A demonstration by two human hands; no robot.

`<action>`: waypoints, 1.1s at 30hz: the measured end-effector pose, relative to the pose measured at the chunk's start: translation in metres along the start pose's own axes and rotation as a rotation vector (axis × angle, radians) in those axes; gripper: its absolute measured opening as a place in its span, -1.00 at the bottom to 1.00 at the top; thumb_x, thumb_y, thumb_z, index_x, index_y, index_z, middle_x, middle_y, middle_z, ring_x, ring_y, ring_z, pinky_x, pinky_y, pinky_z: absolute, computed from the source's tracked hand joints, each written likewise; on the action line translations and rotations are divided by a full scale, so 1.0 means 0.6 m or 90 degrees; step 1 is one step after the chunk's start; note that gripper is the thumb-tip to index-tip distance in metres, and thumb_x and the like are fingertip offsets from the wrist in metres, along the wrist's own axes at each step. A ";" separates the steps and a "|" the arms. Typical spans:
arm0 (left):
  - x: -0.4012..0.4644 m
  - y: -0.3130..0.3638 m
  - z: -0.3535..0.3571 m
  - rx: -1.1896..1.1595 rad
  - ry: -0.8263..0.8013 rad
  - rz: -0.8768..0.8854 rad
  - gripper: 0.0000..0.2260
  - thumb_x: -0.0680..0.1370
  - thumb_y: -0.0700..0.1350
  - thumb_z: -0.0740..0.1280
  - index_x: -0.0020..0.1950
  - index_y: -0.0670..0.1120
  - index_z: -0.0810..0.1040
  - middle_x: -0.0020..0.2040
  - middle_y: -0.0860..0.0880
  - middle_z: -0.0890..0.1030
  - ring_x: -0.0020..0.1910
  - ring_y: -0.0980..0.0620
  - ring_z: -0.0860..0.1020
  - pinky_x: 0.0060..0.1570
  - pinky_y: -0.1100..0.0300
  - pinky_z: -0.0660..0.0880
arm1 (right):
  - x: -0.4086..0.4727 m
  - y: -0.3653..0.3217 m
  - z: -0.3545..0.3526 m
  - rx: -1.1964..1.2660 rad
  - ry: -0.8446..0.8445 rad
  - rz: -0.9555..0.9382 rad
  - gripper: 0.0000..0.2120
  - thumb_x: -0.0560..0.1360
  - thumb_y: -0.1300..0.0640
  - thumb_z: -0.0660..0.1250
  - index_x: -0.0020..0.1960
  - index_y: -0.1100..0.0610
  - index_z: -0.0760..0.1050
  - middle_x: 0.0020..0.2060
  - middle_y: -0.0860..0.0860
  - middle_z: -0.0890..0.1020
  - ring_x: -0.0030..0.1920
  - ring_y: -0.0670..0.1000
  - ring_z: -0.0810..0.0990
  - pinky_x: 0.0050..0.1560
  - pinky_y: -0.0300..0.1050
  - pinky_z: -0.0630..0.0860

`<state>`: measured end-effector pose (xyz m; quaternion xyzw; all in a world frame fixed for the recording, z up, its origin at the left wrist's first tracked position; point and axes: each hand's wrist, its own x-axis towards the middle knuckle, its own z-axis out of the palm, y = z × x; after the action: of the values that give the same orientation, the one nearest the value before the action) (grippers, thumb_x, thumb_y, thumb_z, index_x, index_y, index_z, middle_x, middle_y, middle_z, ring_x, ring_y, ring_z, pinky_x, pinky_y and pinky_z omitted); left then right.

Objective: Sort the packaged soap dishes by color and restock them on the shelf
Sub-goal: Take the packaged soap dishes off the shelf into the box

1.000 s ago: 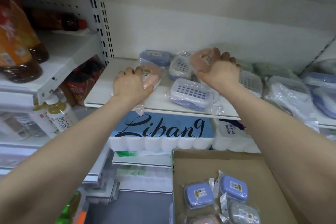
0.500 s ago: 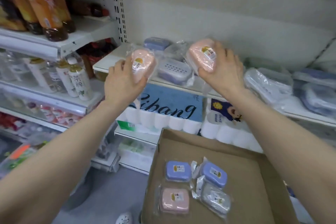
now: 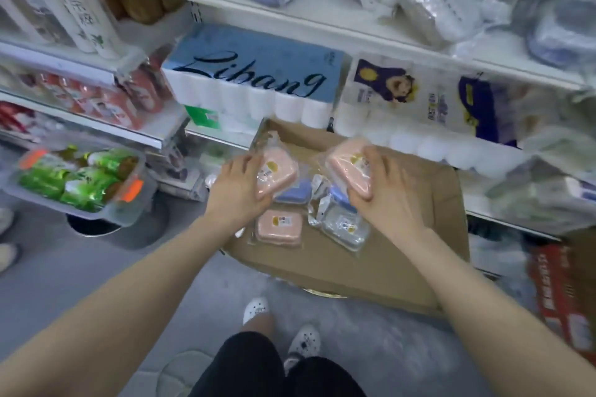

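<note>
Pink soap dishes (image 3: 275,175), one gripped per hand (image 3: 238,190), hover over the box (image 3: 403,267).

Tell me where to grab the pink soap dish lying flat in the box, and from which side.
Come from above and pinch the pink dish across its two long edges. It lies flat, label up; a blue dish crowds its far edge, so lift by the near and side edges.

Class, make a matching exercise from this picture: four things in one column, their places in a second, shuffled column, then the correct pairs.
Things
1. left hand
2. grey soap dish
3. Libang tissue pack
4. white shoes

Places
A. on the floor
B. lying in the cardboard box
C. under the top shelf
D. around a pink soap dish

Pairs: 1-D, 2-B, 3-C, 4-A
</note>
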<state>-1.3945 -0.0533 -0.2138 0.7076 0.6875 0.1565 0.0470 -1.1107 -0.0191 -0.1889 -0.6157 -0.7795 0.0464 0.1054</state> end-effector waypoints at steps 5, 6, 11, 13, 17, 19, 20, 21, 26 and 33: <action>-0.042 0.008 0.089 0.003 -0.237 0.012 -0.32 0.35 0.08 0.40 0.44 -0.11 0.38 0.29 -0.19 0.46 0.21 -0.28 0.43 0.23 -0.07 0.39 | -0.094 0.059 0.101 0.025 -0.199 0.153 -0.37 0.40 -0.10 0.36 0.43 -0.01 0.32 0.16 0.13 0.48 0.14 0.25 0.49 0.11 0.09 0.47; -0.045 0.007 0.104 0.011 -0.269 0.016 -0.31 0.38 0.08 0.42 0.46 -0.09 0.35 0.32 -0.17 0.44 0.25 -0.25 0.40 0.26 -0.06 0.37 | -0.103 0.066 0.116 0.023 -0.228 0.164 -0.38 0.40 -0.09 0.35 0.42 -0.02 0.32 0.17 0.12 0.47 0.14 0.24 0.50 0.11 0.09 0.47; -0.050 -0.005 0.169 0.038 -0.342 0.058 -0.30 0.41 0.04 0.47 0.49 -0.01 0.28 0.36 -0.09 0.38 0.29 -0.19 0.37 0.30 -0.03 0.36 | -0.090 0.080 0.186 0.012 -0.249 0.149 -0.41 0.43 -0.06 0.35 0.43 -0.01 0.29 0.22 0.12 0.41 0.17 0.20 0.46 0.14 0.07 0.42; -0.042 -0.013 0.190 0.038 -0.338 0.081 -0.31 0.39 0.02 0.50 0.47 -0.01 0.31 0.34 -0.10 0.40 0.27 -0.20 0.40 0.28 -0.05 0.38 | -0.070 0.079 0.210 0.023 -0.209 0.148 -0.40 0.45 -0.05 0.36 0.44 0.01 0.27 0.25 0.13 0.39 0.19 0.22 0.45 0.17 0.09 0.43; -0.017 -0.027 0.227 0.051 -0.322 0.145 -0.33 0.43 -0.04 0.48 0.48 -0.02 0.29 0.41 -0.10 0.37 0.38 -0.19 0.33 0.40 -0.06 0.25 | -0.040 0.084 0.263 0.029 -0.201 0.160 -0.36 0.48 -0.06 0.35 0.49 -0.01 0.19 0.32 0.18 0.35 0.28 0.25 0.41 0.25 0.15 0.42; -0.009 -0.031 0.240 0.065 -0.330 0.155 -0.33 0.47 -0.06 0.44 0.52 0.01 0.21 0.48 -0.07 0.29 0.46 -0.15 0.23 0.46 -0.04 0.18 | -0.039 0.086 0.282 0.027 -0.228 0.155 -0.34 0.49 -0.05 0.36 0.50 -0.03 0.15 0.33 0.19 0.34 0.28 0.26 0.41 0.26 0.18 0.41; -0.005 -0.031 0.245 0.071 -0.338 0.153 -0.32 0.49 -0.06 0.42 0.54 0.02 0.18 0.50 -0.06 0.25 0.49 -0.14 0.18 0.48 -0.05 0.14 | -0.040 0.087 0.287 0.022 -0.234 0.149 -0.33 0.48 -0.06 0.37 0.49 -0.03 0.14 0.32 0.18 0.35 0.27 0.26 0.42 0.26 0.19 0.42; -0.001 -0.029 0.248 0.073 -0.345 0.150 -0.32 0.50 -0.07 0.41 0.54 0.03 0.16 0.52 -0.06 0.23 0.50 -0.15 0.15 0.49 -0.06 0.11 | -0.041 0.088 0.289 0.017 -0.236 0.144 -0.32 0.48 -0.06 0.37 0.50 -0.03 0.13 0.32 0.17 0.35 0.27 0.25 0.42 0.25 0.20 0.42; 0.014 -0.016 0.235 0.094 -0.391 0.156 -0.29 0.50 -0.02 0.42 0.55 0.02 0.12 0.54 -0.09 0.16 0.53 -0.16 0.09 0.51 -0.05 0.05 | -0.043 0.092 0.266 0.018 -0.242 0.137 -0.32 0.50 -0.10 0.34 0.53 -0.04 0.14 0.37 0.15 0.32 0.33 0.20 0.38 0.34 0.13 0.33; 0.066 0.027 0.156 0.098 -0.346 0.193 -0.39 0.53 0.04 0.37 0.53 -0.04 0.23 0.51 -0.12 0.24 0.47 -0.16 0.22 0.45 0.01 0.17 | -0.029 0.096 0.151 -0.026 -0.189 0.104 -0.38 0.50 0.02 0.34 0.50 0.17 0.28 0.32 0.27 0.41 0.28 0.31 0.42 0.31 0.15 0.32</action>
<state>-1.3520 -0.0013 -0.2918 0.8193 0.5462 -0.0855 0.1519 -1.0723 -0.0170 -0.2904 -0.6653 -0.7348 0.1292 -0.0276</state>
